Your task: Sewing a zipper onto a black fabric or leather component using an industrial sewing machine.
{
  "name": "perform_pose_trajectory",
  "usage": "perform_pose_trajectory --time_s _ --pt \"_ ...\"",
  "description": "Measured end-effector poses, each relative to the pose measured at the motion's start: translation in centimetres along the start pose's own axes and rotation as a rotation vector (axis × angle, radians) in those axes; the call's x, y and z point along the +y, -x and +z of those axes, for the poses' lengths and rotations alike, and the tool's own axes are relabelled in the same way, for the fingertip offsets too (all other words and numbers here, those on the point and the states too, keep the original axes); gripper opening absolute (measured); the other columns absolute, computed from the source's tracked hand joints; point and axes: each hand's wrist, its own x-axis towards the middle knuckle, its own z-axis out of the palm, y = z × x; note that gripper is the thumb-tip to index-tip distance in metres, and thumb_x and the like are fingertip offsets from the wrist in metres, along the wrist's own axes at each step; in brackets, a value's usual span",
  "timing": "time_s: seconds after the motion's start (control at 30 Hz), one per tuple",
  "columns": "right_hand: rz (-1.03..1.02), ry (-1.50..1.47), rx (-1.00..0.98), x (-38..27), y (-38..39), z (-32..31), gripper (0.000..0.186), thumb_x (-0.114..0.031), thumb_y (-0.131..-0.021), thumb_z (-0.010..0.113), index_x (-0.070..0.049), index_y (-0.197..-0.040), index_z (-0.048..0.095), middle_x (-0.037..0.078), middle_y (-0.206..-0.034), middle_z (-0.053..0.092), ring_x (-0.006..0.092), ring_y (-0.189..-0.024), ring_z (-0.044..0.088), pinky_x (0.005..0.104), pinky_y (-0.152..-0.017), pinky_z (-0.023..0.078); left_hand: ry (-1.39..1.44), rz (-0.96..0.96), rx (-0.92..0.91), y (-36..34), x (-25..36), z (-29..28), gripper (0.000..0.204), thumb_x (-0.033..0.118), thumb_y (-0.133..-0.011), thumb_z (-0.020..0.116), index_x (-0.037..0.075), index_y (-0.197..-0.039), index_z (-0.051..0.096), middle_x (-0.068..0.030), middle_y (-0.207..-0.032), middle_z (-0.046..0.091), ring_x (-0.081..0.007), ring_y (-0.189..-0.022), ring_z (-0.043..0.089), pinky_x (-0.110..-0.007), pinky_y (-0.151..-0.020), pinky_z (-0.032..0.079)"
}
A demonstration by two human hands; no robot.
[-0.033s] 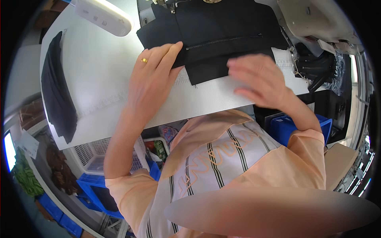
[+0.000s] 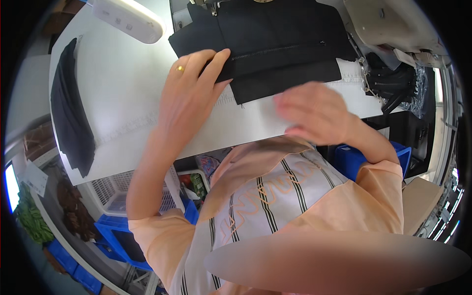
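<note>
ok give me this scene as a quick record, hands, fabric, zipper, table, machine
left hand: gold ring on; fingertips on black fabric panel, left side
right hand: blurred, near panel's lower edge; contact unclear
zipper: runs across panel
loose black cloth: table's left side
white sewing table: ruler markings
sewing machine parts: top edge, mostly out of view

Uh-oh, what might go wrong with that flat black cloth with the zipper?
The flat black cloth panel might twist: only the bare left hand plainly touches it, and the bare right hand is blurred.

Fingers might get nipped if they strayed under the small silvery metal machine part at the cloth's far side.

The long crumpled black cloth lies along the smooth white tabletop's left side, so a bump might knock it off.
</note>
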Motion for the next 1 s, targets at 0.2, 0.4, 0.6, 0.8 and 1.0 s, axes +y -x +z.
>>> perform_pose_trajectory --time_s 0.2,0.4,0.6,0.8,1.0 --pt "0.001 0.171 -0.179 2.3 -2.4 3.2 0.044 -0.023 -0.078 0.074 0.000 -0.114 0.061 0.013 -0.124 0.059 0.0285 -0.114 0.058 0.0360 -0.091 0.052 0.837 -0.563 -0.641 -5.8 -5.8 -1.2 0.030 0.028 -0.098 0.058 0.001 -0.091 0.069 0.0019 -0.072 0.057 -0.0041 -0.064 0.050 -0.023 -0.058 0.042" --pt "0.101 0.252 -0.256 3.1 -3.5 3.3 0.065 -0.031 -0.083 0.071 -0.004 -0.136 0.048 0.008 -0.145 0.045 0.0232 -0.138 0.039 0.0401 -0.112 0.035 0.711 -0.534 -0.695 -7.0 -6.1 -1.4 0.038 0.038 -0.097 0.059 0.006 -0.077 0.063 0.0040 -0.064 0.055 -0.0042 -0.061 0.050 -0.022 -0.059 0.041" --pt "0.099 0.231 -0.315 3.3 -3.6 3.4 0.061 -0.032 -0.086 0.069 -0.004 -0.136 0.048 0.009 -0.146 0.044 0.0239 -0.139 0.037 0.0411 -0.113 0.033 0.701 -0.535 -0.767 -7.5 -5.6 -2.1 0.032 0.034 -0.094 0.063 0.004 -0.081 0.066 0.0026 -0.063 0.055 -0.0053 -0.055 0.051 -0.021 -0.052 0.042" --pt "-0.176 0.072 -0.247 3.3 -1.7 3.3 0.047 -0.033 -0.087 0.067 -0.002 -0.121 0.061 0.011 -0.128 0.061 0.0259 -0.126 0.053 0.0426 -0.106 0.043 0.651 -0.472 -0.713 -6.1 -5.3 -0.8 0.012 0.010 -0.084 0.070 -0.002 -0.087 0.069 -0.0020 -0.073 0.061 -0.0077 -0.060 0.056 -0.024 -0.051 0.044" --pt "0.714 0.233 -0.403 5.6 -3.5 -1.1 0.026 -0.018 -0.092 0.059 -0.004 -0.112 0.067 0.014 -0.106 0.069 0.0298 -0.098 0.066 0.0384 -0.084 0.053 0.037 0.405 0.125 -2.2 -3.3 0.7 0.026 0.005 -0.067 0.071 0.004 -0.093 0.071 -0.0024 -0.083 0.059 -0.0173 -0.073 0.060 -0.028 -0.059 0.049"
